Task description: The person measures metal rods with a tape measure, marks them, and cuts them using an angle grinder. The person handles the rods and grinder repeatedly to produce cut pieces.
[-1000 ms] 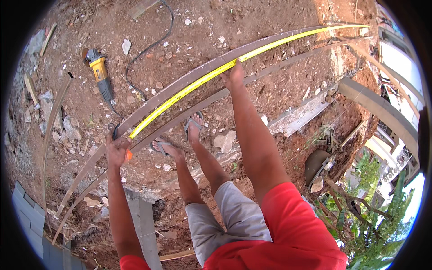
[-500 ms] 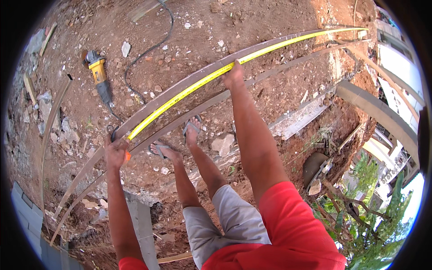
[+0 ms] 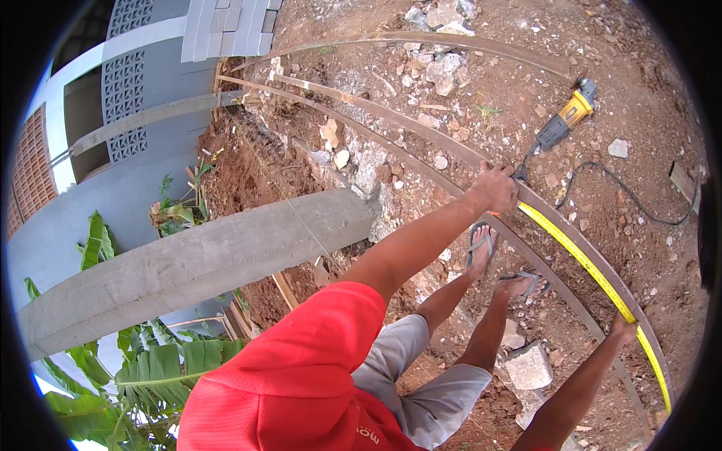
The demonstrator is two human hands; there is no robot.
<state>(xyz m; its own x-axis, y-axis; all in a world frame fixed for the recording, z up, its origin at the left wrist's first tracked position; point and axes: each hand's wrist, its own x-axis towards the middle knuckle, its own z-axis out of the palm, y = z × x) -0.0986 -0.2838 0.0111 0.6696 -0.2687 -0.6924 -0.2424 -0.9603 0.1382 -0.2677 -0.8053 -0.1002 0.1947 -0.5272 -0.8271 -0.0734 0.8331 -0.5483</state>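
Note:
A yellow tape measure [image 3: 580,257] is pulled out along a long brown bar [image 3: 556,223], its blade lying against the bar's near edge. My left hand [image 3: 492,189] is closed over the tape's case end at the bar; a bit of orange shows under the fingers, and most of the case is hidden. Farther along to the right, my right hand [image 3: 623,328] grips the yellow blade against the bar, its fingers partly out of sight. A second, thinner brown bar [image 3: 541,263] runs alongside, nearer my sandalled feet.
Beyond the bars lies a yellow and black angle grinder [image 3: 569,118] with a black cord [image 3: 639,197]. Another long strip [image 3: 481,43] is on the soil farther off. A concrete beam [image 3: 203,255] juts out at left, by a grey wall and banana leaves. Stone chunks [image 3: 529,366] lie near my feet.
My view has swung left, bringing the grey building and concrete beam into sight. Both hands remain on the tape and bar.

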